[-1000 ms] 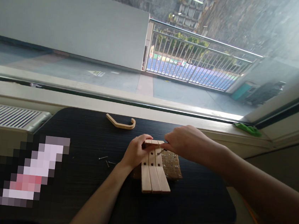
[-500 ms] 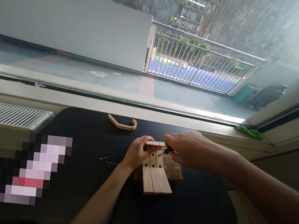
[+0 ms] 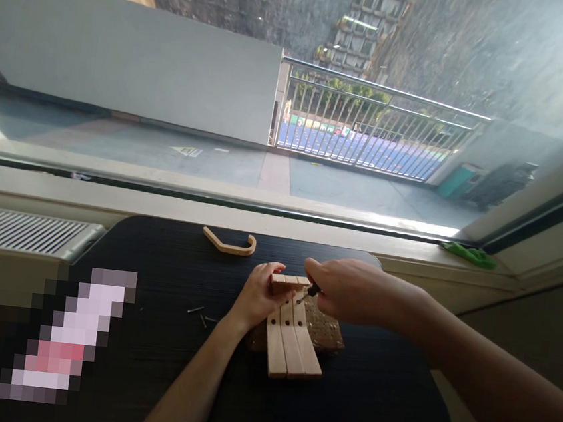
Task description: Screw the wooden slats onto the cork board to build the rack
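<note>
A slatted wooden piece [image 3: 291, 350] with dark holes lies over a rough brown board [image 3: 324, 329] on the dark table. My left hand [image 3: 258, 294] is closed around its left side near the far end, the thumb lying across the slats. In my right hand [image 3: 346, 288] is a screwdriver [image 3: 311, 289] with a dark handle. Its thin shaft slants down to the left, with the tip at a hole in the right slat. Whether a screw sits under the tip is too small to tell. Part of the handle is hidden by my fingers.
A hook-shaped wooden piece [image 3: 230, 246] lies near the table's far edge. Several screws [image 3: 204, 318] rest left of my left hand. A pixelated patch covers the table's left side. Beyond stand a radiator [image 3: 28, 231], a window sill [image 3: 161, 205] and a green cloth [image 3: 468, 255].
The view has tilted up slightly, so everything sits a little lower. My right hand has turned a little with the screwdriver, and my left thumb lies further across the slats.
</note>
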{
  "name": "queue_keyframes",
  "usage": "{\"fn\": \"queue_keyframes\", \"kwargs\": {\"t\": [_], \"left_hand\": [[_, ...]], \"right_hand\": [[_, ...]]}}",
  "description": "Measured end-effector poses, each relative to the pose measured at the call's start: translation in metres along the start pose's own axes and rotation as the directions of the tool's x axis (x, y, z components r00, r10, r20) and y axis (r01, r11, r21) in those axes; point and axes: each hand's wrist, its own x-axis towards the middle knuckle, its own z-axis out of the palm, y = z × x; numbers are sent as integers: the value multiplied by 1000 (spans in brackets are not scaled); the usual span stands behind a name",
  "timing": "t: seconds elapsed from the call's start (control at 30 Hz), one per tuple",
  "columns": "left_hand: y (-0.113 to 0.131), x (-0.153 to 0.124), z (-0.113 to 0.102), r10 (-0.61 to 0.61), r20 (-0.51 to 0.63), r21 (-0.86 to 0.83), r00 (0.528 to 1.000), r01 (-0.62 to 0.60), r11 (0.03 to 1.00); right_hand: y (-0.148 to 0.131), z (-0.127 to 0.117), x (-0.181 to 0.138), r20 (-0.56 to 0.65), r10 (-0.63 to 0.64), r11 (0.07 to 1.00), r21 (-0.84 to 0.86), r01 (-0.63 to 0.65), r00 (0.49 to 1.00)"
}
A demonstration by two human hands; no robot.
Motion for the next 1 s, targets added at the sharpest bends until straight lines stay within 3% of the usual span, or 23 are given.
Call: {"fn": "queue_keyframes", "kwargs": {"t": [0.23,0.67,0.77,0.87,1.0], "left_hand": [[4,3,-5,-69,101,-4,993,70,998],[9,-10,-17,-237,204,-60,950,253,966],[9,-17,-26,-197,169,-55,966,209,976],[23,-20,-43,-73,113,27,991,71,997],[67,-14,-62,144,-120,133,982,-128,983]], "right_hand": [[-3,1,12,63,-9,999,39,6,998],[-6,21,-1,-69,-16,978,205,30,997],[-6,26,-3,-91,-28,970,237,49,995],[-4,30,-2,-119,-41,959,273,72,992],[-1,37,1,-172,-35,946,313,88,985]]}}
